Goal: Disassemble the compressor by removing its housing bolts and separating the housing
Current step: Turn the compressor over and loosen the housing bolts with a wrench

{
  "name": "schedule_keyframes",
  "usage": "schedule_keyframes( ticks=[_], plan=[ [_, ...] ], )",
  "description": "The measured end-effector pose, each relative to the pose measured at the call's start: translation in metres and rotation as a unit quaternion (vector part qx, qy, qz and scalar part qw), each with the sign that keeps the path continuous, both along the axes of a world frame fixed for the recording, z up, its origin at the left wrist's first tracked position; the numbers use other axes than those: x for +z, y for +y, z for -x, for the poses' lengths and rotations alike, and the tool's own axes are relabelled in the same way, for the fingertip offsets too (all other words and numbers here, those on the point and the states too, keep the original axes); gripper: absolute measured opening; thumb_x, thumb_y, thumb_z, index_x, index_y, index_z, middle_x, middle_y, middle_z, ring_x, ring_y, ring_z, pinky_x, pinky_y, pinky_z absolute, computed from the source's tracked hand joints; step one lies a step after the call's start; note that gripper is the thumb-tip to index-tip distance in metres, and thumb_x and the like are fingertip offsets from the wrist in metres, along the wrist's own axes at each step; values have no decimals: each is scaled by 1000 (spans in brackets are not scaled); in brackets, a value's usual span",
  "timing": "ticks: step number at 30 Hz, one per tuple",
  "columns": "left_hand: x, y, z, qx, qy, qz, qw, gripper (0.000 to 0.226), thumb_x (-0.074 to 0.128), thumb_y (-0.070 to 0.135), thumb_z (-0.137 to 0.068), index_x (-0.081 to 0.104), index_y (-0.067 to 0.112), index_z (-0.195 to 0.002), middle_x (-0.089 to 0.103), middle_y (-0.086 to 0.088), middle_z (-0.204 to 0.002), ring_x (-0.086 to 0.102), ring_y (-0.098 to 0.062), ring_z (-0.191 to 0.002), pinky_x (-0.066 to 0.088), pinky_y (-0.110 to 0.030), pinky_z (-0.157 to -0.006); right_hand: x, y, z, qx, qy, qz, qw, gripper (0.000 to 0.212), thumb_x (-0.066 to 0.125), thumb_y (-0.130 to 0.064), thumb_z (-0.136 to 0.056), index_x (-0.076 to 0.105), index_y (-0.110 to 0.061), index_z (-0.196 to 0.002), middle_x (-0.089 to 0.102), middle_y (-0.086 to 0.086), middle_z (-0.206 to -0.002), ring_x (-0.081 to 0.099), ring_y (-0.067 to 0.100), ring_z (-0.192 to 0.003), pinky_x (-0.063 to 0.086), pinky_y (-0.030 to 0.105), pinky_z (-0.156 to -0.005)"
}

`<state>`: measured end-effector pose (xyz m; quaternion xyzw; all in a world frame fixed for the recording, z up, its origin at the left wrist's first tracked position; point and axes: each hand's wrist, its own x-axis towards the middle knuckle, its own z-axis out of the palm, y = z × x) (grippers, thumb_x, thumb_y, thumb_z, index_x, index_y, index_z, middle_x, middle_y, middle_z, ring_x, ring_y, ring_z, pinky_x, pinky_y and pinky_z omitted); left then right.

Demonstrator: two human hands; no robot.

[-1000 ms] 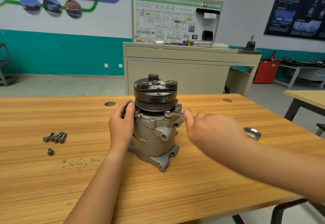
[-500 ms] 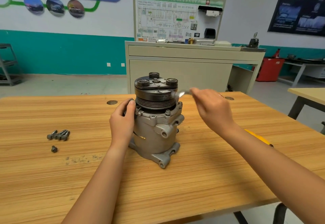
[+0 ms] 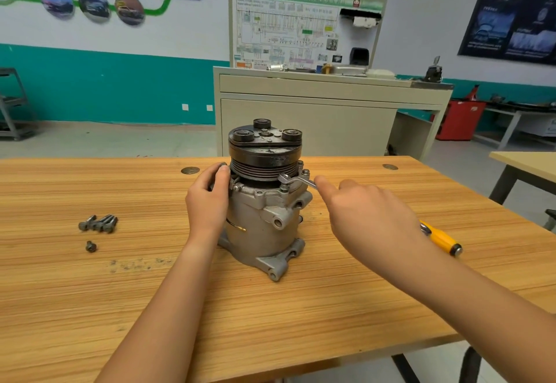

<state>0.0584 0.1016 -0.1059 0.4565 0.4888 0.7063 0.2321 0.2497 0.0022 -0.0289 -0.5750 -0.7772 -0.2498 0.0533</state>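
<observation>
The grey compressor point(image 3: 258, 220) stands upright on the wooden table point(image 3: 90, 307), its black pulley point(image 3: 264, 154) on top. My left hand point(image 3: 207, 199) grips the housing's upper left side, fingers curled round its rim. A small silver wrench point(image 3: 296, 180) sits with its ring end on a housing bolt point(image 3: 284, 185) at the front right flange. My right hand point(image 3: 364, 214) holds the wrench's handle end between thumb and fingers. Removed bolts point(image 3: 99, 223) lie in a bunch at the left, with a single short one point(image 3: 90, 246) below them.
A yellow-handled tool point(image 3: 440, 238) lies on the table behind my right forearm. Dark grit point(image 3: 135, 264) is scattered left of the compressor. A beige cabinet point(image 3: 316, 118) with a training board stands behind the table. Another table point(image 3: 526, 163) is at the right.
My right hand lifted the wrench from the table on the right, carried it past the pulley, and has now set its ring end on the front right bolt. The left hand stayed put.
</observation>
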Motion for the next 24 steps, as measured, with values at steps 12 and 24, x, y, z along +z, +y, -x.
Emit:
schedule_keyframes(
  ticks=[12, 24],
  plan=[
    [0, -1, -1, 4, 8, 1, 1000, 29, 49, 25, -95, 66, 12, -115, 66, 2, -110, 57, -9, -105, 44, -25, -91, 7, -13, 17, 23, -156, 28, 987, 53, 31, 6, -91, 9, 9, -140, 51, 18, -110, 57, 24, -78, 20, 28, -39],
    [-1, 3, -2, 7, 8, -16, 1000, 27, 47, 19, -96, 67, 8, -110, 67, -2, -107, 59, -14, -104, 47, -31, -92, 23, 90, -45, 177, -192, -55, 964, 50, 42, -9, -95, 28, -22, -141, 58, 4, -102, 53, 21, -79, 39, 25, -60]
  ],
)
